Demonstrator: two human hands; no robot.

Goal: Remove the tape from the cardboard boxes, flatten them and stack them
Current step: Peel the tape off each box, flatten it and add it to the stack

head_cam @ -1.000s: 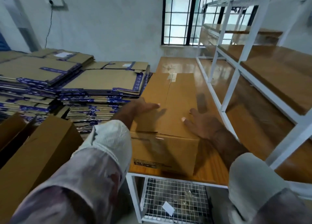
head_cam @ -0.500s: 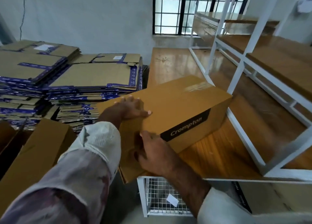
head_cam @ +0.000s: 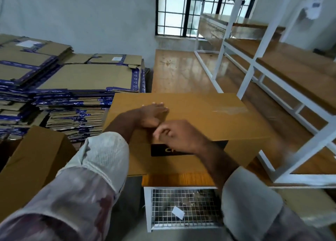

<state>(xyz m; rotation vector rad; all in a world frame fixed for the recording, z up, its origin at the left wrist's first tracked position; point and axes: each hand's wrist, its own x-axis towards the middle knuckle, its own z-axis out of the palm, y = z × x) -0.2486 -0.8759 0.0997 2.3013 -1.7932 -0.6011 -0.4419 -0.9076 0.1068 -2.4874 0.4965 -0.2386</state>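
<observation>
A brown cardboard box (head_cam: 209,117) lies lengthwise across the near end of the wooden table (head_cam: 181,73). A black label (head_cam: 160,149) shows on its front face, and a strip of clear tape (head_cam: 230,110) runs along its top. My left hand (head_cam: 153,113) rests flat on the top of the box, fingers straight. Just in front of it, my right hand (head_cam: 179,137) hovers at the box's top front edge with its fingers curled. It is blurred, and I see nothing between its fingers.
Tall stacks of flattened boxes (head_cam: 87,79) with blue tape stand at the left. Another unflattened brown box (head_cam: 32,164) sits at the lower left. A white shelf frame (head_cam: 254,62) with wooden boards runs along the right. Under the table is a wire mesh basket (head_cam: 181,209).
The box has turned from end-on to broadside and slid nearer. My right hand came off its side up to the top front edge, fingers now curled. My left hand stays on top.
</observation>
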